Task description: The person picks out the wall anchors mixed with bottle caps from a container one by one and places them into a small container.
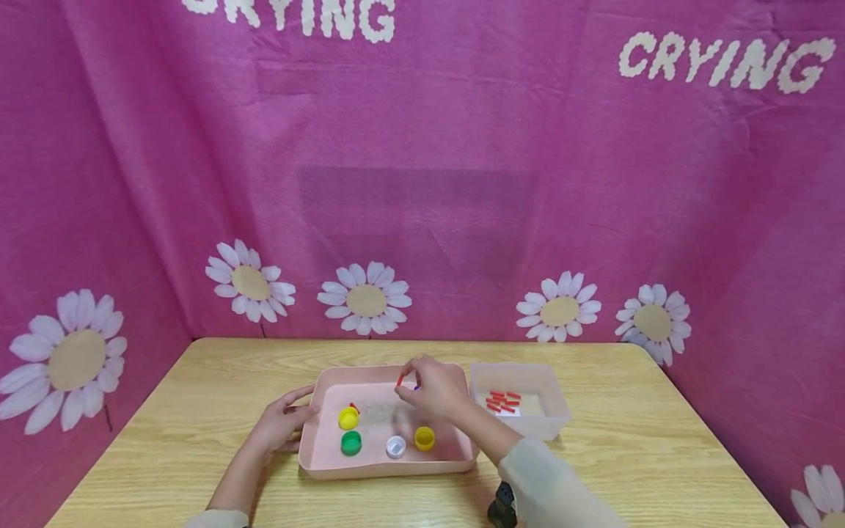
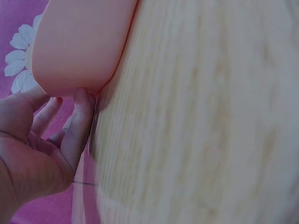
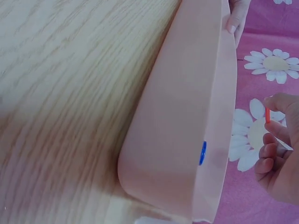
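Note:
Between thumb and forefinger my right hand (image 1: 432, 389) pinches a small red stick (image 3: 267, 115), over the back of a pink tray (image 1: 370, 473). My left hand (image 1: 280, 422) holds the tray's left side, fingers against the wall in the left wrist view. Inside the tray are a yellow cap (image 1: 348, 418) with another red stick (image 1: 354, 407) beside it, a green cap (image 1: 351, 443), a white cap (image 1: 395, 446) and a second yellow cap (image 1: 425, 438). A blue cap (image 3: 202, 153) is mostly hidden behind my right hand in the head view.
A translucent bin (image 1: 551, 422) with several red sticks (image 1: 503, 401) stands just right of the tray. A dark object (image 1: 503, 506) shows by my right sleeve. Pink flowered cloth (image 1: 422, 220) hangs behind and beside the wooden table (image 1: 660, 455).

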The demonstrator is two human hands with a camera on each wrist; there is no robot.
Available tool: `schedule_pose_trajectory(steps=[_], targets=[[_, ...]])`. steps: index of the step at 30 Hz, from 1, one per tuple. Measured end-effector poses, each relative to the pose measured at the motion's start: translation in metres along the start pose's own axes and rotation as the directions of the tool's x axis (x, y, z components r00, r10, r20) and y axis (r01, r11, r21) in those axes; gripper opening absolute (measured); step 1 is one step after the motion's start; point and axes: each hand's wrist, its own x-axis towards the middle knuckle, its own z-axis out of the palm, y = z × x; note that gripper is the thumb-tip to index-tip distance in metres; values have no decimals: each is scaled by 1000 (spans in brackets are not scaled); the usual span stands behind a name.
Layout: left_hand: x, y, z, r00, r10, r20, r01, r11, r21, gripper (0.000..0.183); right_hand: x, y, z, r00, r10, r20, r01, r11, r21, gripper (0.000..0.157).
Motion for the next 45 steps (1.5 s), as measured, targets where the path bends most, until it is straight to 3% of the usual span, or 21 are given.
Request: schedule_pose_trajectory(steps=[5,11,31,45], targets=[[-1,-1,0,1000,-11,1,11,1000,-1,53,-2,6,-6,1000,-26,-9,27,998,60,25],[0,0,0,1000,-13,3,13,1000,-2,53,-5,13,-16,1000,-6,17,4,993,122,27],[-2,3,0,1000,-17,7,17,1000,-12,54,-18,39,-34,998,20,-52,-14,993,116,20],[-1,2,-1,1000,-15,3,15,1000,-6,53,-24,61,-46,995,88,-47,-82,989,122,22]])
